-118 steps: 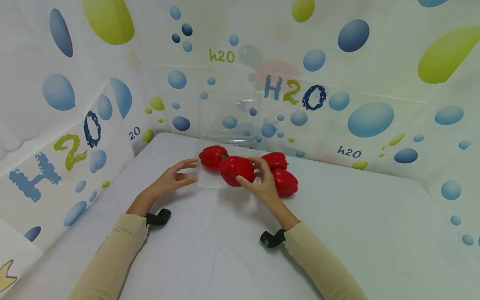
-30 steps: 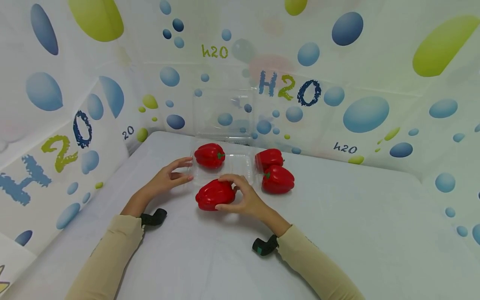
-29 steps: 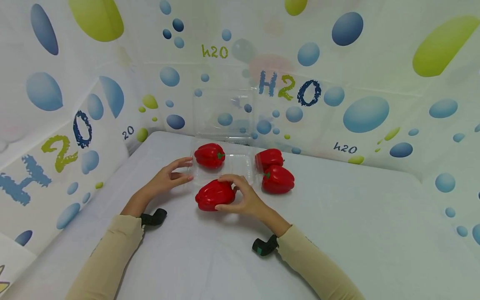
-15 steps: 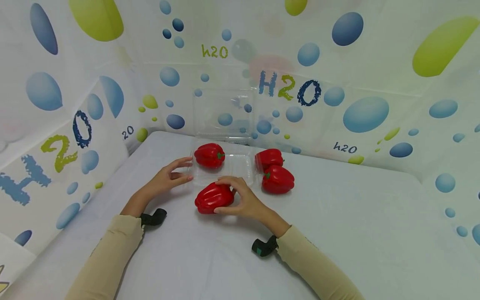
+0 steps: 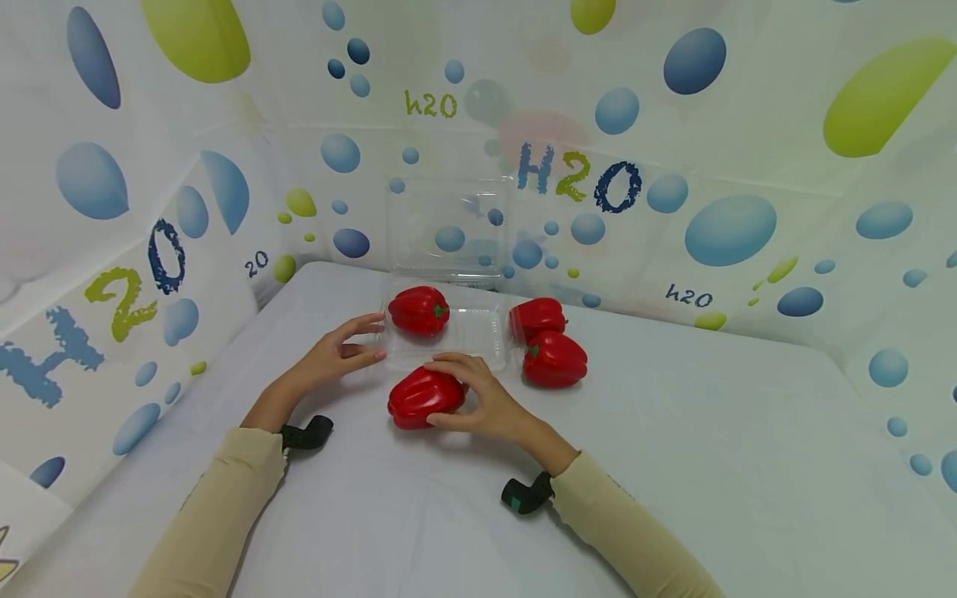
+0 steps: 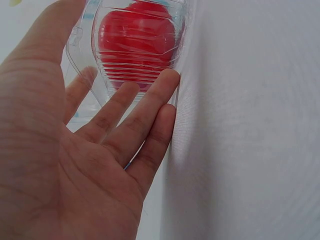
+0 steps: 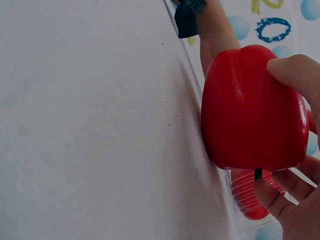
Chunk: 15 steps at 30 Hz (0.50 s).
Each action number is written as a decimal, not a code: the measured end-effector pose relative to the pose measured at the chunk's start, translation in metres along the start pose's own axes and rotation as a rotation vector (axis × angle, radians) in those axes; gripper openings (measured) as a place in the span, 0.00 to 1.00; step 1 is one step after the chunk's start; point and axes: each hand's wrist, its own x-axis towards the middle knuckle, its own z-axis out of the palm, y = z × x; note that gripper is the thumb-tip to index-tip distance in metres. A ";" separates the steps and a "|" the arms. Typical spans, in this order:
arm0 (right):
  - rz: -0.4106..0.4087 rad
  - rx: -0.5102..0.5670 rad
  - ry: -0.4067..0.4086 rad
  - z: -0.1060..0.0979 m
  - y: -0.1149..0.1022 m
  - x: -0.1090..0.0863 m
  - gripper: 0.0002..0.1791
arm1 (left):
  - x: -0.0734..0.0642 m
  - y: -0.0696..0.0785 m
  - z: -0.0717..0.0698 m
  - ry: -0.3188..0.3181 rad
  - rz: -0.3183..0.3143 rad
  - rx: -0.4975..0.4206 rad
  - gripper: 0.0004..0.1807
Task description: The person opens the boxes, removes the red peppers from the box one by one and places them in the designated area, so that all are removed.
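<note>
A red bell pepper is gripped by my right hand, thumb on the near side and fingers over the far side. In the right wrist view this pepper lies against the white cloth, its short green stem toward the palm. Behind it stands a clear plastic clamshell container with its lid raised. Another bell pepper sits in the container's left part. My left hand touches the container's left side with extended fingers, and the left wrist view shows its fingertips at the ribbed wall.
Two more red bell peppers, a rear one and a front one, lie just right of the container. A white cloth covers the table. A patterned curtain rises behind the container and along the left.
My right hand has brought its bell pepper from over the container down to the cloth in front. In the last second the pepper has turned slightly. My left hand stays at the container.
</note>
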 end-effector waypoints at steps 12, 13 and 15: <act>-0.077 0.013 0.003 0.000 0.004 0.001 0.35 | -0.001 0.003 0.001 0.001 -0.026 -0.009 0.39; -0.076 0.015 0.002 0.000 0.004 0.001 0.35 | -0.001 0.003 0.001 0.000 -0.029 -0.010 0.39; -0.073 0.017 0.002 0.000 0.004 0.000 0.35 | -0.001 0.003 0.001 0.001 -0.035 -0.013 0.39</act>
